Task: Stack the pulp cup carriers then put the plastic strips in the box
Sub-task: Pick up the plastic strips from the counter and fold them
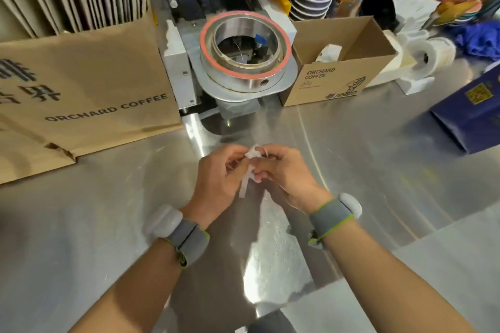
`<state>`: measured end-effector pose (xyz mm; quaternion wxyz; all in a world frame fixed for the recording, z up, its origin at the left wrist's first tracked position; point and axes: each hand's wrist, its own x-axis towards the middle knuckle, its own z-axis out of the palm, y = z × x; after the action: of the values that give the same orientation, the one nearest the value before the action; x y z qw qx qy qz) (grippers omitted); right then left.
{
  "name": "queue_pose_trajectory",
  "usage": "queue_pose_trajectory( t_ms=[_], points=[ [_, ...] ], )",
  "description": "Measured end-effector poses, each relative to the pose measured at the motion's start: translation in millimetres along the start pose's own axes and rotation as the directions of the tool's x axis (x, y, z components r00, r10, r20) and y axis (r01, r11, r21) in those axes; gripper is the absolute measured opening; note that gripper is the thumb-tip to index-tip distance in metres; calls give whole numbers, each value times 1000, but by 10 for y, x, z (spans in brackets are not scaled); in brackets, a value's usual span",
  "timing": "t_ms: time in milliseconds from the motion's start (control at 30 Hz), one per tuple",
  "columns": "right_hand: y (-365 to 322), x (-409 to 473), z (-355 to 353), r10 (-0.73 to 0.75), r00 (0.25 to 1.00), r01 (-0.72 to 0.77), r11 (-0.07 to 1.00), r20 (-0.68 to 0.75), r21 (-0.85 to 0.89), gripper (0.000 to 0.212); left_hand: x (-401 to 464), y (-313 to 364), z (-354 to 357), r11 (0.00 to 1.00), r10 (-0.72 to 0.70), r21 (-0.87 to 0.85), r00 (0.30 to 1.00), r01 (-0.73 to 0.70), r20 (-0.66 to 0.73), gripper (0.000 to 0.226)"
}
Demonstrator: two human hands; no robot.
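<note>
The plastic strips [250, 167] sit bunched between both hands above the steel bench [108, 197], one end dangling down. Left hand [220, 173] and right hand [281, 170] pinch them together, fingers curled tight. Beyond, the open cardboard box [338, 81] stands beside the cup sealer [244, 54].

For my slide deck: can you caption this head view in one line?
Both hands, left and right, gather plastic strips over the steel counter, open box beyond.
</note>
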<state>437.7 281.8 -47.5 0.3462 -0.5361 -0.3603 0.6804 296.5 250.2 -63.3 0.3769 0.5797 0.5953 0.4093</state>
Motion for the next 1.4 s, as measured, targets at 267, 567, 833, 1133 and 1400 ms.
queue_pose_trajectory(
  t_ms=[267, 567, 833, 1133, 1400],
  points=[
    [-689, -243, -336, -111, 993, 107, 987, 30, 116, 22, 308, 679, 160, 965, 11, -262, 999, 0, 39, 15],
    [-1748, 19, -1112, -341, 933, 325, 936, 119, 133, 14, 1112, 1727, 671, 945, 172, -276, 984, -177, -42, 18],
    [-2413, 1108, -1493, -358, 931, 361, 931, 67, -47, 18, 2384, 1879, 1094, 993, 122, 25, 980, -119, -160, 19],
    [-2042, 1867, -1633, -203, 913, 406, 563, 355, -720, 15, 2525, 1390, 1132, 633, -250, 773, 956, 43, 152, 41],
    [-2299, 1672, -1598, -85, 846, 533, 108, 527, -839, 51, 2420, 1633, 1000, 543, -198, 836, 956, -76, 215, 36]
  ],
)
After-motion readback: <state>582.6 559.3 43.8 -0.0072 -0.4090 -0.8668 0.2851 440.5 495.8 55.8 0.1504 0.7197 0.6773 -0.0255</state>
